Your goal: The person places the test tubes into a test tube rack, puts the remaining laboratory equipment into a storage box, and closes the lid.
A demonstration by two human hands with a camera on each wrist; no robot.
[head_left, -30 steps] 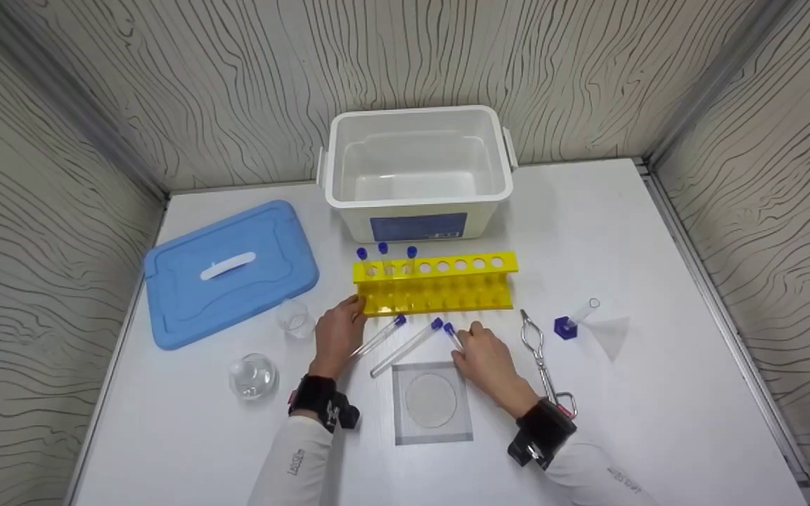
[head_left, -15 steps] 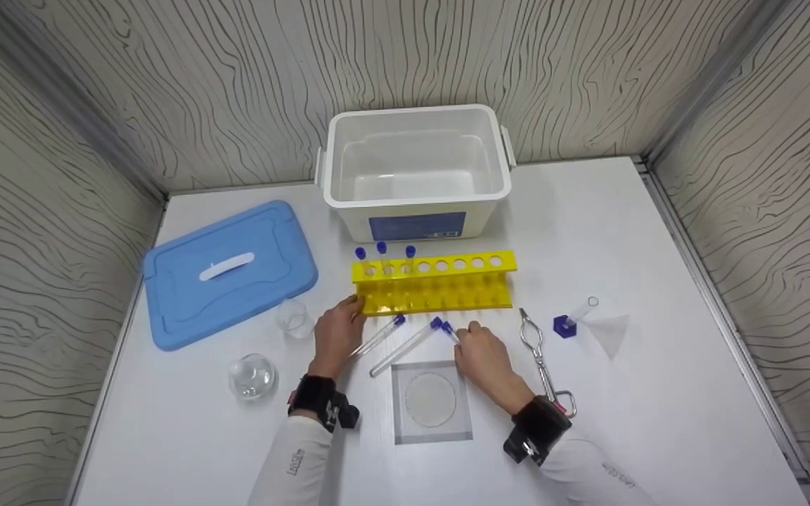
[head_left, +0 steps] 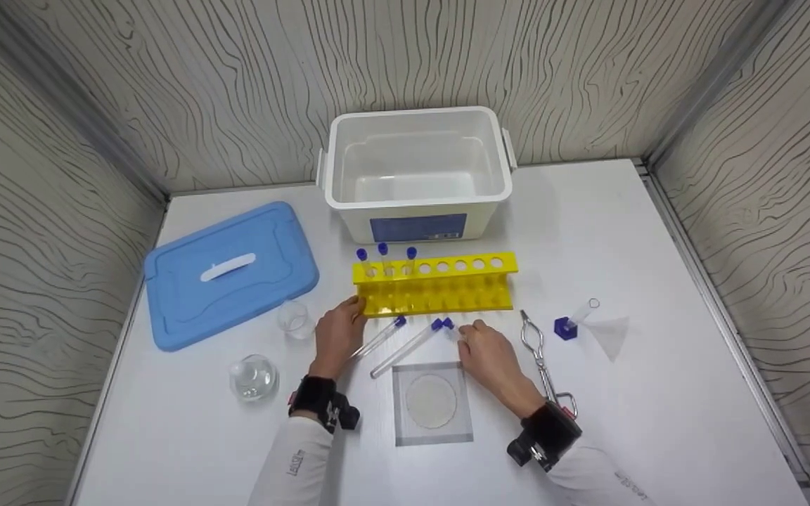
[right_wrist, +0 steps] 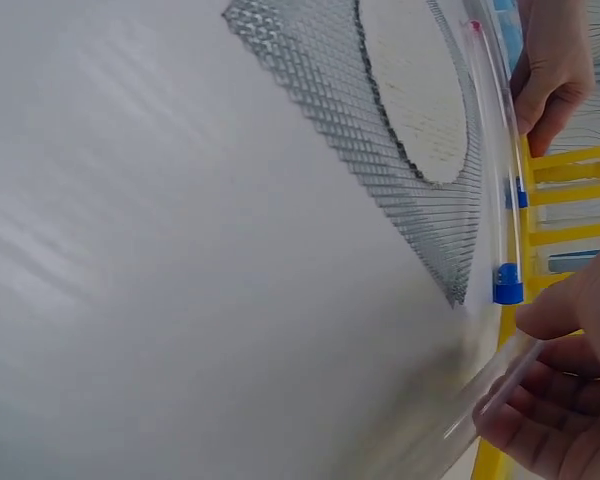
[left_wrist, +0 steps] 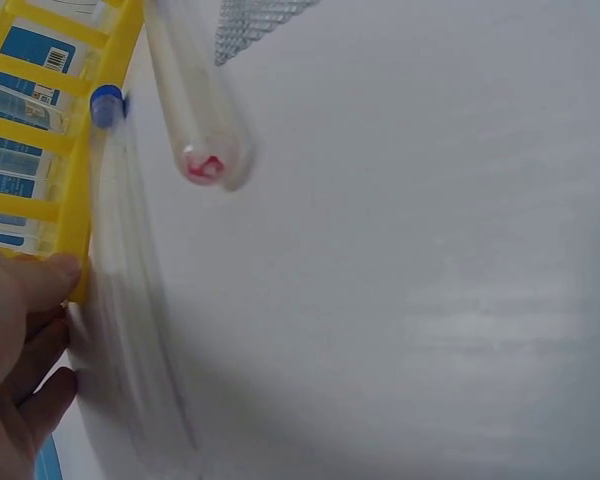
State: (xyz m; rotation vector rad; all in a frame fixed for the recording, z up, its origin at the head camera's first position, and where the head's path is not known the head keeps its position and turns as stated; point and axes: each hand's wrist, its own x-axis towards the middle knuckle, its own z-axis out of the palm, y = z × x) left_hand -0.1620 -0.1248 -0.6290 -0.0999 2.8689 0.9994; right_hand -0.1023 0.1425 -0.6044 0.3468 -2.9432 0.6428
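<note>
On the white worktop (head_left: pixel 658 436), the largest thing is a white tub (head_left: pixel 347 223) at the back, open-topped, its pale inner floor visible; the blue label (head_left: pixel 419 228) on its front carries print too small to read. Left of it lies the blue lid (head_left: pixel 264 299), with a white handle. The white sleeves (head_left: pixel 299 457) bear dark lettering, too blurred to make out. In front of the tub, the yellow rack (head_left: pixel 440 301) runs left to right; three blue-capped tubes (head_left: pixel 382 249) stand in its left-hand holes. The left hand (head_left: pixel 338 337) has its grip on the rack's near left corner. The right hand (head_left: pixel 491 355) has a narrow grip, pinching the held tube (right_wrist: pixel 435 430) between thumb and fingers, just in front of the rack; its blue cap points away and leftward, towards the rack. Near the hands are a wire gauze (head_left: pixel 432 400) with a pale disc, and metal tongs (head_left: pixel 539 360). A glass flask (head_left: pixel 254 377) and a clear beaker (head_left: pixel 295 321) sit at left; whether they contain anything is unclear. A clear funnel (head_left: pixel 610 337) is beside a blue-based cylinder (head_left: pixel 581 314) at right. Two loose tubes (head_left: pixel 408 348) lie slantwise, caps towards the rack; one shows a red mark at its rounded end.
</note>
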